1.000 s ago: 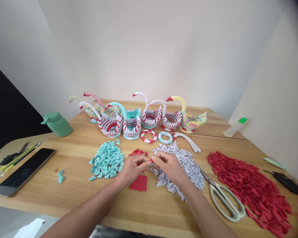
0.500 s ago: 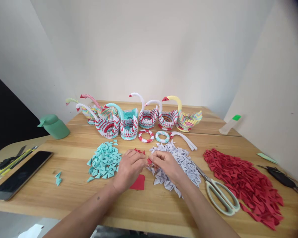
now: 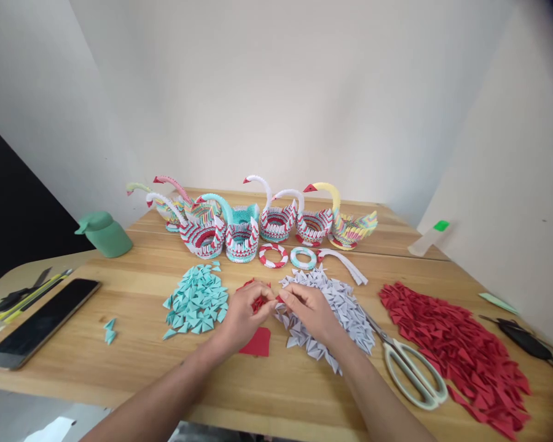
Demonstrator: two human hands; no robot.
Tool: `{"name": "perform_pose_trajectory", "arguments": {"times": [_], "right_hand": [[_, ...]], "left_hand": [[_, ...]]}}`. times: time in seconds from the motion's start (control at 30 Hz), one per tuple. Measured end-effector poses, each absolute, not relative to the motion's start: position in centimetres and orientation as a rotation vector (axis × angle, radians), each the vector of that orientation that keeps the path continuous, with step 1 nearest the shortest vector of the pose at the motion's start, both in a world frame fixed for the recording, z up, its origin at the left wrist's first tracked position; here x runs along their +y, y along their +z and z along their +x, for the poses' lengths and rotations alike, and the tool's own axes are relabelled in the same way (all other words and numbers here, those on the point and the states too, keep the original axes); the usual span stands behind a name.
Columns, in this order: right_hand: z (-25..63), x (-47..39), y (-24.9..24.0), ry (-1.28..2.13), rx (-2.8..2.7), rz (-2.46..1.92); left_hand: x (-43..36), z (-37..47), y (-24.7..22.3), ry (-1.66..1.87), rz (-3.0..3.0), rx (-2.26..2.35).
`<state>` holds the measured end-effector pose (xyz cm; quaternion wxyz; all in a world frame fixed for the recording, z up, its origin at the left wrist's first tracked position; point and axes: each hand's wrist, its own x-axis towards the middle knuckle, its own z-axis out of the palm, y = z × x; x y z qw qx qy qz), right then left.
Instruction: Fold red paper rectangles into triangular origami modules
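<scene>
Close together at mid-table, my left hand (image 3: 250,309) and my right hand (image 3: 305,309) both pinch a small piece of red paper (image 3: 279,299) between thumb and fingers. Much of that piece is hidden by the fingertips. Under the left wrist lie flat red paper sheets (image 3: 259,344). A few folded red pieces (image 3: 258,302) show behind the left hand. Folded lavender triangles (image 3: 336,307) spread beneath and beside the right hand. To the left of my left hand is a heap of turquoise triangles (image 3: 200,299).
Several paper swans (image 3: 242,239) stand along the back, with a red-white ring (image 3: 262,256), a turquoise-white ring (image 3: 295,261) and a white swan neck (image 3: 345,263) before them. Scissors (image 3: 415,374) and a red triangle heap (image 3: 461,350) lie right; a phone (image 3: 41,322) and green container (image 3: 105,236) left.
My left hand has turned and opened up its curl, so the thumb and fingertip pinch now shows. Both hands stay close together over the table, and the view has shifted slightly.
</scene>
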<state>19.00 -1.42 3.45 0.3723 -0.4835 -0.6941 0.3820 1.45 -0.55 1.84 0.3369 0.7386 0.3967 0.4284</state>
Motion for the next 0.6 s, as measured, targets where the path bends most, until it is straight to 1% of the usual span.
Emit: {"name": "perform_pose_trajectory", "arguments": {"times": [0.13,0.27,0.47,0.53,0.6], "right_hand": [[18.9,-1.2,3.2,0.970,-1.810,-1.251],[18.9,-1.3,3.2,0.997,-1.813,-1.263],[18.7,-1.1,2.9,1.112,-1.797,-1.202],[18.7,-1.1,2.9,1.067,-1.834,-1.199],[18.8,-1.1,2.9,0.952,-1.896,-1.181]], "left_hand": [[-0.4,1.9,1.5,1.093,1.499,0.932],[-0.3,2.0,1.3,1.092,1.311,0.821],[-0.4,1.8,0.8,1.147,1.306,0.863],[-0.4,1.8,0.6,1.164,1.384,0.887],[-0.3,1.6,0.9,1.171,1.571,0.924]]}}
